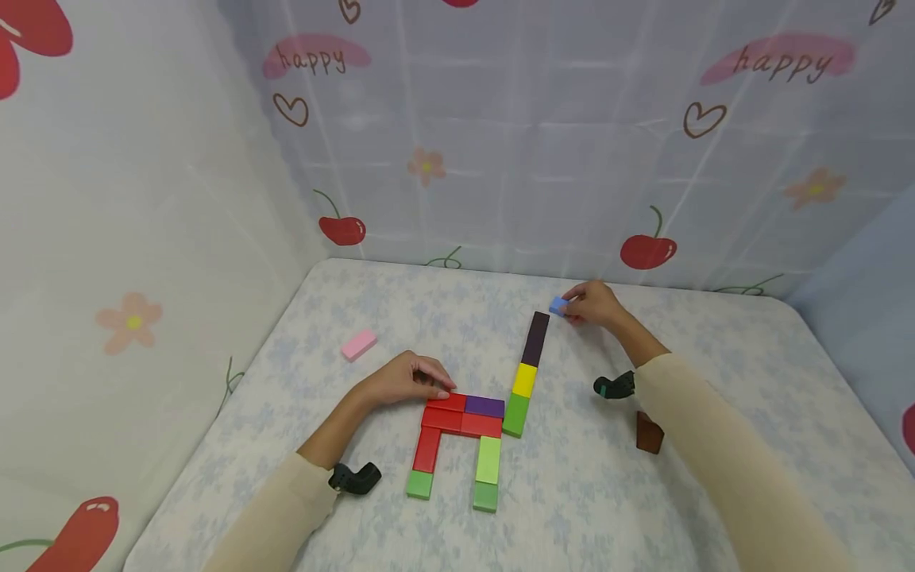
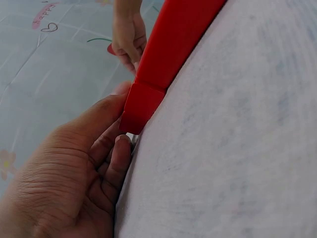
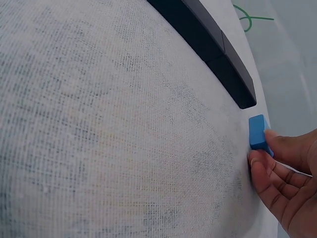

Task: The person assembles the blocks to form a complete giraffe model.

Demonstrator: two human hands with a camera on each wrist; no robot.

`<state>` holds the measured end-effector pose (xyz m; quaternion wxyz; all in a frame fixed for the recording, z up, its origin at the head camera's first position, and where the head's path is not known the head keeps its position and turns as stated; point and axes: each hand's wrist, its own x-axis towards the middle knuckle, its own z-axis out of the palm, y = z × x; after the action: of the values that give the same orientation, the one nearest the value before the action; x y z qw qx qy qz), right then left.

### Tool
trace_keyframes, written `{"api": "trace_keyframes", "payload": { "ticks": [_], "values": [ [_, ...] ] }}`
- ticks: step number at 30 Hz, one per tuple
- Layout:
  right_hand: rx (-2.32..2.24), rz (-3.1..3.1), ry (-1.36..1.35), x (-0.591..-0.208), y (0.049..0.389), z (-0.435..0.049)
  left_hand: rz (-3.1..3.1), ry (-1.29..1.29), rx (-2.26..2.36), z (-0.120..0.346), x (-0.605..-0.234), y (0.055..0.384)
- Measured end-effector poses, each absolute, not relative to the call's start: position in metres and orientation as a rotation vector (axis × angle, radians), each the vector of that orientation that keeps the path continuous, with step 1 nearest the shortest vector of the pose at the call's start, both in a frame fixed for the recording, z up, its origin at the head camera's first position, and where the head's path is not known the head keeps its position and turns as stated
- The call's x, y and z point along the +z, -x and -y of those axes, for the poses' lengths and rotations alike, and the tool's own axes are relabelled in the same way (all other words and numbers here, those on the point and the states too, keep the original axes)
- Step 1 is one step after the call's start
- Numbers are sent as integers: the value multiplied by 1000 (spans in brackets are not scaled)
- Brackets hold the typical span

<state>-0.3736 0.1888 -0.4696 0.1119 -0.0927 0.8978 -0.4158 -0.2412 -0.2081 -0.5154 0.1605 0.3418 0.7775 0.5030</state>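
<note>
the table [image 1: 643, 508], covered in a pale flowered cloth, carries a flat figure of coloured blocks: red blocks [image 1: 457, 417] with a purple one [image 1: 484, 407] form a body, two legs end in green blocks [image 1: 419, 484], and a slanted line of green, yellow block [image 1: 524, 380] and a long dark block [image 1: 536, 338] rises like a neck. a pink block [image 1: 358, 345] lies well apart to the left, a brown block [image 1: 649, 433] near the right forearm.

the left hand [image 1: 400, 380] rests at the red blocks' upper left corner, thumb and curled fingers [image 2: 116, 158] touching the end of the red block [image 2: 143, 106], seemingly steadying the figure. the right hand [image 1: 593, 304] pinches a small blue block [image 1: 558, 305] between thumb and fingertips, just beside the far end of the dark block [image 3: 208, 44]; in the right wrist view the blue block [image 3: 258, 131] sits near that end, whether touching the cloth i cannot tell.

the step in hand looks like placing the blue block at the neck's tip. the next move would call for lining it up against the dark block without nudging the line.
</note>
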Motion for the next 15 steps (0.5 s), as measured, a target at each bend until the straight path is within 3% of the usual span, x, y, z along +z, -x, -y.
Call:
{"api": "trace_keyframes", "payload": {
  "ticks": [15],
  "values": [
    [-1199, -2619, 288, -475, 376, -177, -2221, -957, 1454, 208, -517, 240]
  ]
}}
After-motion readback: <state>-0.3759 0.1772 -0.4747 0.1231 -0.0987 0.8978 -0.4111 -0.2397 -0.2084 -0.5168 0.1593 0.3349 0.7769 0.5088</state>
